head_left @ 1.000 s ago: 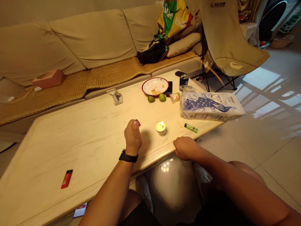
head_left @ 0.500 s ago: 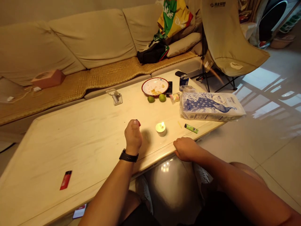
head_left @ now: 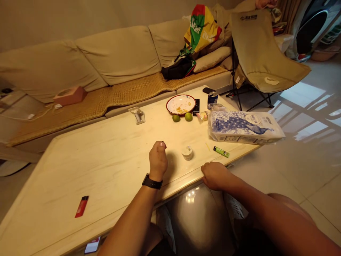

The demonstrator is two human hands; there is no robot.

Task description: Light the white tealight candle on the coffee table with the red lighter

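Left hand (head_left: 158,161): fist, fingers together; contents hidden, dark speck at thumb unclear.
Right hand (head_left: 216,176): curled at table (head_left: 106,160) edge; grip undeterminable, fingertips hidden.
Candle (head_left: 187,154): upright on table, between hands, beyond them; no flame visible, apparently out; wick indistinct.
Lighters, green (head_left: 221,152) and red (head_left: 81,207): lying unheld.
Remaining work: undeterminable.

Red lighter (head_left: 81,207), green lighter (head_left: 221,152)

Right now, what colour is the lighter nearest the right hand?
Green with a black end; the lighter shows best in the head view.
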